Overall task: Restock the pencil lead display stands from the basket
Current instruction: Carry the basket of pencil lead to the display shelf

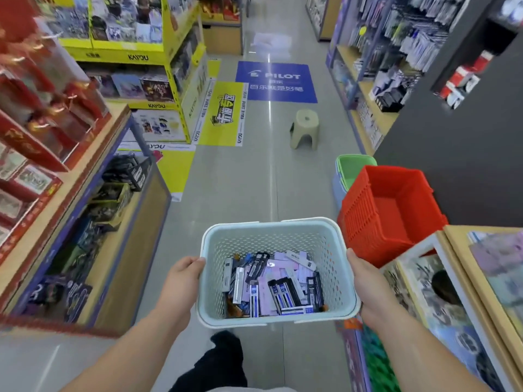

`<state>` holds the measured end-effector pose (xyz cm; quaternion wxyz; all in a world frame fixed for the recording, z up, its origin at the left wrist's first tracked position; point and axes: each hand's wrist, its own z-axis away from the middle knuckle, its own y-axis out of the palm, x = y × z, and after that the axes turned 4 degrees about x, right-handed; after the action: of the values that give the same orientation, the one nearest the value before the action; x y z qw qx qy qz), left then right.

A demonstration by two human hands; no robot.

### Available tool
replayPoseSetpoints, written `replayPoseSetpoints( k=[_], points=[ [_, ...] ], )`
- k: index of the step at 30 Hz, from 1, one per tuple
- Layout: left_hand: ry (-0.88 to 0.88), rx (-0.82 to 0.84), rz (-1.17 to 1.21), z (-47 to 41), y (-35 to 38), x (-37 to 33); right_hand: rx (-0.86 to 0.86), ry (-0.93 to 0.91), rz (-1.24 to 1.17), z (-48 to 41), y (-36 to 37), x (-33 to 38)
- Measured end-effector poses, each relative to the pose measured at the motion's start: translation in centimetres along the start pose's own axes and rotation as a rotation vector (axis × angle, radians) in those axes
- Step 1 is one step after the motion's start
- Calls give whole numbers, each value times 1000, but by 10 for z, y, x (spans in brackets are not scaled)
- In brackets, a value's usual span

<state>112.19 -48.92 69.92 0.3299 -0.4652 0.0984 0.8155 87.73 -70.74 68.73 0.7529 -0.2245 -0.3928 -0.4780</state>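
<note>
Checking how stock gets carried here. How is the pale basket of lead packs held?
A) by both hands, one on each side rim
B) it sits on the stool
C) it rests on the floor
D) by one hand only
A: the left hand grips the left rim of the basket and the right hand grips the right rim.

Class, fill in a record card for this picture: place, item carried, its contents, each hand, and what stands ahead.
Place: shop aisle
Item carried: pale blue perforated basket
Contents: pencil lead packs, piled loosely in the bottom
Left hand: grips the basket's left rim
Right hand: grips the basket's right rim
Ahead on floor: beige stool, upright
Right of aisle: stacked red baskets, with a green basket beyond them
</note>
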Motion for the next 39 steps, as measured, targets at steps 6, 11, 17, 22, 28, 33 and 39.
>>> replayPoseSetpoints(
  k=[6,11,17,22,28,33,39],
  points=[
    [-10,63,-24,-145,0,-109,-52,-18,-5,-92,68,96],
    [25,99,-38,-253,17,-202,-105,-12,-43,-178,100,168],
    [13,80,-43,-373,74,-282,-114,-11,-37,-305,112,242],
    [-1,51,-86,-477,139,-347,-56,-11,-21,-427,101,318],
    [-14,10,-132,-577,220,-442,-11,19,72,-555,81,426],
    [-2,10,-146,-668,285,-515,-31,40,33,-650,73,501],
    [-41,72,-190,-804,360,-585,-91,45,42,-772,66,571]
  ],
)
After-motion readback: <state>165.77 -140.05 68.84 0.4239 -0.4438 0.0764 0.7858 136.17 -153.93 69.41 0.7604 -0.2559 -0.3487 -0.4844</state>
